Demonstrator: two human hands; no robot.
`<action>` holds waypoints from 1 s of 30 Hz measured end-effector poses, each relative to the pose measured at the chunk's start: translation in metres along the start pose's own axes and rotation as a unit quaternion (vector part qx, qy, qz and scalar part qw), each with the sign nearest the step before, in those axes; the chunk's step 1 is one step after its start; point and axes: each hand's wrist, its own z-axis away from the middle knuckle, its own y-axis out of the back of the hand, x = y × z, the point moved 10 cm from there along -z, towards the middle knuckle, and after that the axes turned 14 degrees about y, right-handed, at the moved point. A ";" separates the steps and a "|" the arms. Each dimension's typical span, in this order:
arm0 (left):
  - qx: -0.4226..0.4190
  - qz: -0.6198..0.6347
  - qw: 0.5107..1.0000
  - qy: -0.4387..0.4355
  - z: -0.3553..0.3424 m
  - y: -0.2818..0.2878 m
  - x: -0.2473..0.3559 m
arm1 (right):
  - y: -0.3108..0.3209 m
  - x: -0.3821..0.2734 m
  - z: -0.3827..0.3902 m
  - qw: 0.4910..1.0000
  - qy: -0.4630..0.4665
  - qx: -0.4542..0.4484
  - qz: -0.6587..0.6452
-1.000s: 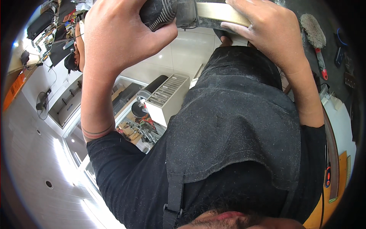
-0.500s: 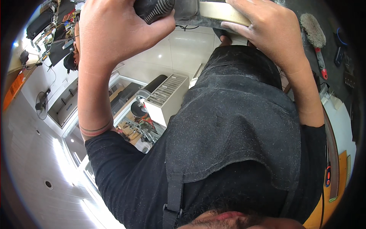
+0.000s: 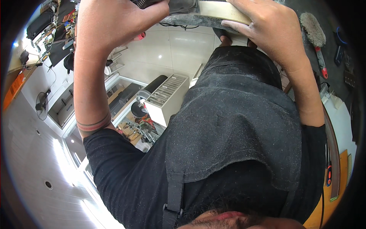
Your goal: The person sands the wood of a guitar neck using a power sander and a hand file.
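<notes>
My left hand (image 3: 118,24) is at the top left, closed round a black power tool (image 3: 183,6) with a ribbed grip. Most of this tool lies beyond the upper edge, so its exact kind does not show. Against its right side is a pale, cream-coloured bar (image 3: 223,11), perhaps wood, lying along the edge of a dusty dark worktop (image 3: 198,20). My right hand (image 3: 267,28) grips the bar's right end, thumb along the near side and fingers over the top. Pale dust coats the right fingers.
A dusty brush (image 3: 314,32) with a red-tipped handle lies on the dark surface at the right. Below the bench edge hang black cables (image 3: 179,26). A white cabinet (image 3: 164,101) with a slotted top stands left of my dark apron (image 3: 232,126).
My left hand has shifted left and slightly away with the black tool, whose ribbed grip is now mostly out of view. The right hand and the bar have hardly moved.
</notes>
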 end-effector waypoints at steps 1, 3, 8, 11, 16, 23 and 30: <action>-0.001 0.001 1.000 -0.001 0.000 0.001 0.001 | 0.000 0.000 0.000 1.000 0.002 -0.005 -0.003; -0.013 -0.061 0.998 0.002 -0.001 0.000 0.003 | 0.006 -0.001 -0.003 1.000 0.001 -0.011 -0.011; 0.002 -0.029 1.000 0.008 0.001 -0.001 -0.002 | 0.004 -0.002 -0.005 1.000 0.000 -0.021 -0.012; 0.005 -0.027 1.000 0.010 -0.001 0.004 -0.001 | 0.003 0.000 -0.003 1.000 -0.014 0.009 -0.009; 0.004 -0.016 1.000 0.012 0.000 0.001 0.002 | 0.003 -0.001 -0.004 1.000 -0.012 0.003 -0.006; 0.025 -0.026 0.999 -0.024 -0.002 0.009 0.006 | 0.005 -0.003 -0.004 1.000 -0.012 0.012 0.001; 0.050 0.003 0.997 -0.054 -0.006 0.007 -0.001 | 0.004 0.002 -0.005 1.000 -0.005 -0.001 0.002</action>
